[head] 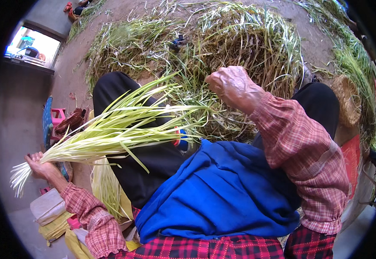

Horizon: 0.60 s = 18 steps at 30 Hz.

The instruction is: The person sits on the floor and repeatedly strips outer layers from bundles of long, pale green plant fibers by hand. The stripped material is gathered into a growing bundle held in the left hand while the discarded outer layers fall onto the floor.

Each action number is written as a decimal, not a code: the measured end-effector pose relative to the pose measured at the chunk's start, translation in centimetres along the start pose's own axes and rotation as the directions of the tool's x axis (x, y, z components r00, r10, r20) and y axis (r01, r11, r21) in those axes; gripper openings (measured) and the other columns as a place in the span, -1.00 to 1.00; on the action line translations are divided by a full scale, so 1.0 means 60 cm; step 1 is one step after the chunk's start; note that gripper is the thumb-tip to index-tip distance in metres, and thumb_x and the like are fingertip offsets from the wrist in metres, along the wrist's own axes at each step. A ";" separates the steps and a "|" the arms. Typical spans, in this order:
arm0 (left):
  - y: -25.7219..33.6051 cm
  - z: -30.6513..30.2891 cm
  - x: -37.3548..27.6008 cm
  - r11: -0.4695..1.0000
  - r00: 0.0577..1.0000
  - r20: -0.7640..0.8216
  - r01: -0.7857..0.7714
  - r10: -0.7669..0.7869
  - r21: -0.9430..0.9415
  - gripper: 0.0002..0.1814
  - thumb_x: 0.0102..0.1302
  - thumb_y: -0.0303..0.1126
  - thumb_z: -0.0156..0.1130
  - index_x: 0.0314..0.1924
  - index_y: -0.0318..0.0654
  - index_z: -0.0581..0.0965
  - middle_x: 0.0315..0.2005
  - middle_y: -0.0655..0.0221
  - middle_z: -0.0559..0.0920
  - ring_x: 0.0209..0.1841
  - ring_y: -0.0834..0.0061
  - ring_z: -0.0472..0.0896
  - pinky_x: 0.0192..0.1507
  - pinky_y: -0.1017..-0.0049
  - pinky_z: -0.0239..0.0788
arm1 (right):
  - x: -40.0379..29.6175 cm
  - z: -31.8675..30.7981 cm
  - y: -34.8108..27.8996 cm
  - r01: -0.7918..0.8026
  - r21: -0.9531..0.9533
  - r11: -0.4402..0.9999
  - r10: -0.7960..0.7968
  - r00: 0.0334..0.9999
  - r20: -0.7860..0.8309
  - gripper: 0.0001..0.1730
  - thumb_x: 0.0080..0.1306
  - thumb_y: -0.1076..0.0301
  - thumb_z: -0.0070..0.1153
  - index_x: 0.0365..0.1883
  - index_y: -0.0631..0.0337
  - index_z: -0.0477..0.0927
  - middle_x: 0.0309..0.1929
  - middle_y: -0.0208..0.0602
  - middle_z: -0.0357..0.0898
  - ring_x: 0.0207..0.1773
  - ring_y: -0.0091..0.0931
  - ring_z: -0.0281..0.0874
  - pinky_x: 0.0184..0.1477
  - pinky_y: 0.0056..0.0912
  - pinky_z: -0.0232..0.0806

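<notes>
My left hand (pixel 39 165) grips a bunch of pale yellow-green blanched chives (pixel 110 136) near its white stem ends. The bunch stretches rightward over my left thigh, its leaf tips fanned out. My right hand (pixel 231 84) is raised over the heap of uncleaned stalks (pixel 239 48), its back to the view. Its fingers curl in and are mostly hidden; nothing shows sticking out of them. The hand is apart from the bunch's leaf tips. Across my lap lies a blue cloth apron (pixel 214 191).
More pale chives (pixel 105 186) lie by my left thigh. Left stand a pink plastic stool (pixel 58 118) and folded sacks (pixel 53 223). A straw item (pixel 346 100) and a red sheet (pixel 351 158) are at right. Green stalks (pixel 353 64) line the far right. Another person (pixel 76 11) is partly visible top left.
</notes>
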<state>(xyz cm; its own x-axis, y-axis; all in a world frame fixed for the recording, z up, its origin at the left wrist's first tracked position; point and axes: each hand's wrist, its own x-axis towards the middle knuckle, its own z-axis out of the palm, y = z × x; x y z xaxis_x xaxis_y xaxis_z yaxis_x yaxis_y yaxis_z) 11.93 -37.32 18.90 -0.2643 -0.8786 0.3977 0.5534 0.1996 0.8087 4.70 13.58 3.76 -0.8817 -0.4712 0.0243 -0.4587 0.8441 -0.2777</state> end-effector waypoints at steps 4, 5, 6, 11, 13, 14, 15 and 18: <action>-0.001 -0.012 -0.006 1.000 1.000 -0.016 0.012 -0.012 0.018 -0.62 0.22 -0.41 0.14 -0.65 -0.09 0.17 -0.75 0.53 0.13 -0.70 0.63 0.07 -0.62 0.56 -0.05 | -0.003 -0.022 -0.010 0.021 0.308 0.951 0.001 0.998 -0.070 -0.77 0.15 0.19 0.02 -0.46 0.14 0.61 -0.51 -0.17 0.56 -0.42 -0.29 0.55 -0.34 -0.29 0.40; -0.001 -0.014 -0.008 1.000 1.000 -0.020 0.020 -0.019 0.014 -0.62 0.22 -0.41 0.14 -0.65 -0.09 0.17 -0.75 0.53 0.13 -0.70 0.63 0.07 -0.62 0.56 -0.05 | -0.006 -0.025 -0.014 0.059 0.435 0.898 -0.008 0.993 -0.119 -0.75 0.15 0.16 0.04 -0.44 0.12 0.62 -0.50 -0.19 0.57 -0.41 -0.30 0.56 -0.32 -0.29 0.40; -0.001 -0.014 -0.010 1.000 0.999 -0.021 0.027 -0.026 0.009 -0.62 0.22 -0.41 0.14 -0.65 -0.09 0.17 -0.75 0.53 0.14 -0.69 0.63 0.08 -0.62 0.56 -0.05 | -0.003 -0.029 -0.023 0.066 0.564 0.823 -0.046 0.998 -0.050 -0.69 0.13 0.07 0.08 -0.42 0.12 0.64 -0.49 -0.20 0.58 -0.36 -0.32 0.56 -0.28 -0.29 0.40; -0.004 -0.008 -0.012 1.000 0.999 -0.042 0.017 -0.016 0.022 -0.64 0.22 -0.42 0.14 -0.65 -0.10 0.20 -0.74 0.53 0.14 -0.69 0.63 0.07 -0.62 0.56 -0.06 | -0.002 0.019 -0.048 0.117 0.610 0.784 -0.175 0.984 0.036 -0.55 0.00 0.19 0.17 -0.11 0.10 0.53 -0.37 -0.23 0.58 -0.24 -0.28 0.53 -0.18 -0.22 0.35; -0.001 -0.013 -0.006 0.999 0.999 -0.041 0.031 -0.030 0.022 -0.65 0.23 -0.41 0.13 -0.64 -0.10 0.21 -0.74 0.54 0.13 -0.69 0.63 0.06 -0.62 0.56 -0.06 | -0.003 0.010 -0.053 0.025 0.601 0.799 -0.156 0.973 0.168 -0.69 -0.03 0.26 0.12 -0.26 0.10 0.59 -0.43 -0.18 0.57 -0.29 -0.25 0.53 -0.26 -0.20 0.34; 0.000 -0.018 0.004 0.999 0.999 -0.023 0.047 -0.047 0.012 -0.65 0.23 -0.40 0.13 -0.64 -0.10 0.22 -0.75 0.54 0.13 -0.69 0.63 0.06 -0.62 0.56 -0.07 | 0.001 0.009 -0.050 0.051 0.562 0.825 -0.182 0.967 0.178 -0.73 0.02 0.31 0.09 -0.27 0.15 0.59 -0.47 -0.18 0.57 -0.36 -0.32 0.54 -0.32 -0.26 0.34; 0.002 -0.017 -0.001 0.998 0.998 -0.009 0.065 -0.065 0.004 -0.65 0.23 -0.39 0.13 -0.64 -0.10 0.22 -0.75 0.54 0.13 -0.69 0.63 0.06 -0.62 0.56 -0.07 | 0.007 0.010 -0.045 0.080 0.521 0.850 -0.208 0.959 0.193 -0.76 0.06 0.37 0.05 -0.29 0.20 0.59 -0.50 -0.17 0.57 -0.42 -0.38 0.56 -0.38 -0.33 0.34; 0.003 -0.009 -0.022 0.998 0.998 -0.041 0.056 -0.054 0.041 -0.61 0.24 -0.37 0.12 -0.67 -0.07 0.18 -0.76 0.54 0.12 -0.70 0.63 0.05 -0.62 0.56 -0.08 | 0.009 0.018 -0.027 0.129 0.532 0.837 -0.215 0.971 0.104 -0.78 0.12 0.27 0.03 -0.35 0.21 0.58 -0.48 -0.18 0.56 -0.38 -0.33 0.55 -0.32 -0.33 0.35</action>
<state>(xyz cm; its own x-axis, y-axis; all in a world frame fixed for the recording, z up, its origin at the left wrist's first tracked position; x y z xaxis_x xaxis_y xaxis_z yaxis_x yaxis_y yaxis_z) 12.80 -36.38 18.28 -0.2611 -0.9052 0.3354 0.5048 0.1681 0.8467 5.09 11.71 3.21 -0.7460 -0.6658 -0.0163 -0.4388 0.5098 -0.7400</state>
